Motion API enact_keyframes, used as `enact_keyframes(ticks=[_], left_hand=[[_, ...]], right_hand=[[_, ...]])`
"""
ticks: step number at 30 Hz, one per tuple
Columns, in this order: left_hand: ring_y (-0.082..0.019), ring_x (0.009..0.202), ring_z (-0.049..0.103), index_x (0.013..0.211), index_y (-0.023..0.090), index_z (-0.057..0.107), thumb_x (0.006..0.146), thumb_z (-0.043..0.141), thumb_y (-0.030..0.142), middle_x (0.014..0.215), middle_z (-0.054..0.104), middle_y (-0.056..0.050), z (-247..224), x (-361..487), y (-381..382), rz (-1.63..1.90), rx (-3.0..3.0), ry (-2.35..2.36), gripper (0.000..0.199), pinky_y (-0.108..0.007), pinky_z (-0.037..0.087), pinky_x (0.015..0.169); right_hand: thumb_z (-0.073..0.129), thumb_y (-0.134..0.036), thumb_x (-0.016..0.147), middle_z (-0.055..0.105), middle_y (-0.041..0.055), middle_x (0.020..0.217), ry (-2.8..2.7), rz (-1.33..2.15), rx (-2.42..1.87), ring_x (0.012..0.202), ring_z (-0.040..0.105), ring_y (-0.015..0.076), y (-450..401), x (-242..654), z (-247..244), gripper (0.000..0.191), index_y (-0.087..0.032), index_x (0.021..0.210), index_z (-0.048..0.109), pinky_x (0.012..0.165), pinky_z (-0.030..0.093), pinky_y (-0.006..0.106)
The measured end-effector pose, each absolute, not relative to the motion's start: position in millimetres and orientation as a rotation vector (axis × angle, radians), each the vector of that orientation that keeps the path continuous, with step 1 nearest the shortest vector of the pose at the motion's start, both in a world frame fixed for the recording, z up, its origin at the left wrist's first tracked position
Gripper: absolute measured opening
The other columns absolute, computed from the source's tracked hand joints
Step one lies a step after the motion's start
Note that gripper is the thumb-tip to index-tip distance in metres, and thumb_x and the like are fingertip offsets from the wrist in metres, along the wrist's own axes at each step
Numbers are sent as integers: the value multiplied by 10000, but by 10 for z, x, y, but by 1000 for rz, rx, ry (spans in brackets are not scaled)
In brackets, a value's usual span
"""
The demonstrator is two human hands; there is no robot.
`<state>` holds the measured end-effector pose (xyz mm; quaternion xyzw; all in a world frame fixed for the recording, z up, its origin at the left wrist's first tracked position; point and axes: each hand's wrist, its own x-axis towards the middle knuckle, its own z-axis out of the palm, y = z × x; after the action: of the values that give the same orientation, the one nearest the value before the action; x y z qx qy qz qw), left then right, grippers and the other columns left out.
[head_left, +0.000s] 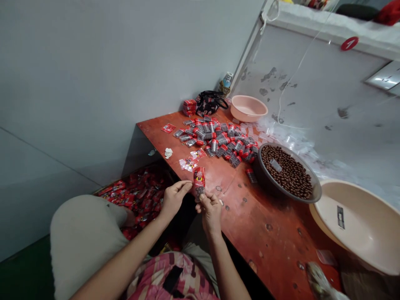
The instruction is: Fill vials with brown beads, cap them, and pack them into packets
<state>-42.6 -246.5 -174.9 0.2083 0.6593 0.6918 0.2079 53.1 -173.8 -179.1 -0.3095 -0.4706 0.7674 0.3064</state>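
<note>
Near the table's front edge, my right hand (210, 208) pinches the lower end of a small red packet (199, 178), which stands upright with dark contents at its bottom. My left hand (176, 195) is just left of the packet, thumb and fingertips pressed together by its edge; whatever they may hold is too small to make out. Flat red-and-clear wrappers (188, 163) lie on the table right behind the packet. Farther back is a pile of small clear containers (214, 145) with red caps and dark contents.
A grey bowl (315, 189) of brown balls with a clear scoop stands right on the red table (250, 233), beside a large cream basin (371, 216). Behind are a pink basin (249, 109), black bag (208, 103) and red boxes (189, 107). Red packets (146, 191) fill a container below left.
</note>
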Motion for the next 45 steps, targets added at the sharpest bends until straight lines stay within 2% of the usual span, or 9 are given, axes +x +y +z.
enact_keyframes(ticks=[4, 8, 13, 16, 19, 22, 26, 34, 45], left_hand=[[-114, 519, 538, 680, 113, 601, 711, 594, 344, 625, 611, -28, -1690, -414, -2382, 1973, 308, 1234, 233, -250, 440, 513], [-97, 493, 518, 634, 101, 580, 652, 659, 315, 570, 573, -10, -1652, -325, -2354, 2014, 140, 1088, 228, -239, 436, 499], [-76, 372, 429, 691, 113, 578, 706, 595, 368, 520, 519, 20, -1626, -173, -2360, 1985, 161, 1178, 256, -207, 349, 327], [-88, 406, 465, 719, 113, 605, 740, 555, 370, 549, 547, 9, -1616, -144, -2398, 1977, 292, 1348, 263, -223, 403, 379], [-143, 574, 574, 815, 127, 644, 770, 514, 362, 665, 629, -25, -1628, -183, -2467, 1923, 487, 1514, 272, -266, 483, 547], [-173, 706, 609, 866, 165, 655, 750, 547, 334, 796, 674, -36, -1634, -246, -2535, 1887, 632, 1818, 233, -279, 487, 649], [-148, 651, 607, 836, 204, 660, 753, 550, 295, 783, 680, -20, -1576, -301, -2577, 1818, 860, 2139, 165, -242, 469, 606], [-143, 679, 612, 790, 203, 654, 781, 514, 255, 757, 676, -24, -1485, -368, -2597, 1747, 1157, 2312, 149, -241, 465, 656], [-118, 615, 581, 728, 184, 588, 797, 478, 223, 687, 632, -17, -1528, -402, -2553, 1631, 1297, 2473, 135, -205, 436, 638]], right_hand=[[623, -299, 712, 594, -13, 607, -1478, 1883, -815, 433, 517, 71, -1798, 561, -1750, 212, -139, 841, 572, 385, 404, 170], [624, -287, 714, 590, -23, 632, -1649, 1624, -834, 468, 521, 75, -1841, 583, -1750, 200, -157, 859, 583, 439, 440, 187], [626, -305, 712, 571, -32, 563, -1375, 1898, -845, 400, 504, 72, -1845, 545, -1788, 201, -144, 814, 561, 364, 397, 170], [633, -280, 704, 576, -18, 564, -1160, 2138, -766, 358, 459, 45, -1793, 515, -1778, 170, -132, 731, 554, 333, 339, 144], [604, -269, 723, 568, -12, 537, -1022, 2268, -711, 334, 418, 34, -1720, 513, -1751, 163, -135, 659, 537, 304, 277, 133], [592, -274, 728, 573, -4, 537, -996, 2323, -734, 335, 417, 42, -1683, 531, -1735, 150, -134, 690, 553, 298, 265, 139], [588, -284, 733, 577, -6, 541, -1028, 2317, -728, 329, 403, 35, -1705, 545, -1735, 156, -131, 723, 556, 308, 264, 141], [613, -290, 726, 607, -3, 600, -1300, 2076, -751, 376, 477, 57, -1721, 595, -1727, 207, -137, 844, 538, 339, 333, 154], [607, -275, 734, 597, -13, 599, -1342, 2033, -751, 365, 479, 49, -1753, 613, -1751, 172, -139, 822, 549, 336, 339, 146]])
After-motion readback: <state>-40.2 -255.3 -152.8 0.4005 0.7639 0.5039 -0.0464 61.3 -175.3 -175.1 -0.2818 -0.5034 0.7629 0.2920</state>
